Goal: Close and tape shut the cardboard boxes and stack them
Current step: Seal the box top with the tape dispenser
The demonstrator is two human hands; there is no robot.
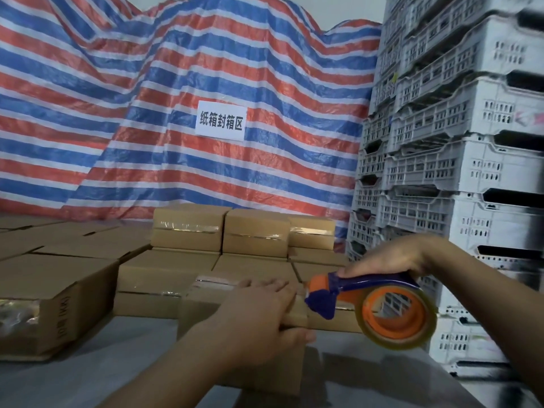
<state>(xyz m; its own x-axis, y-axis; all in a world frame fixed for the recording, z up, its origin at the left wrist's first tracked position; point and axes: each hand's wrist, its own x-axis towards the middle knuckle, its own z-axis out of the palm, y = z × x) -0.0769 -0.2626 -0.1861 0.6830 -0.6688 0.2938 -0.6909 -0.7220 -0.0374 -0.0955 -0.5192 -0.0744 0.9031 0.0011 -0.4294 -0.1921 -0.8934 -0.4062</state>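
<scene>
Nearest the camera, on the grey table (88,378), the small cardboard box (244,343) is being steadied by the left hand (259,316), whose fingers are lying across the top and whose thumb is hooking over the near right edge. Just to its right, the right hand (391,260) is clenching its grip round the blue handle of the tape dispenser (368,301), with the cutter end touching the box's right end and the clear roll hanging below. Judgement: a strip is being finished or cut at this end; the left hand ought to be pressing the flaps flat while the dispenser is being tilted so the blade bites cleanly, and the tail then wants rubbing down. Beyond the box, taped cartons (188,228) are sitting in rows two layers high, touching one another. Further left, larger cartons (50,295) are lying near the table edge. Behind, a striped tarpaulin (147,113) is hanging, with white crates (441,172) stacked at the right.
</scene>
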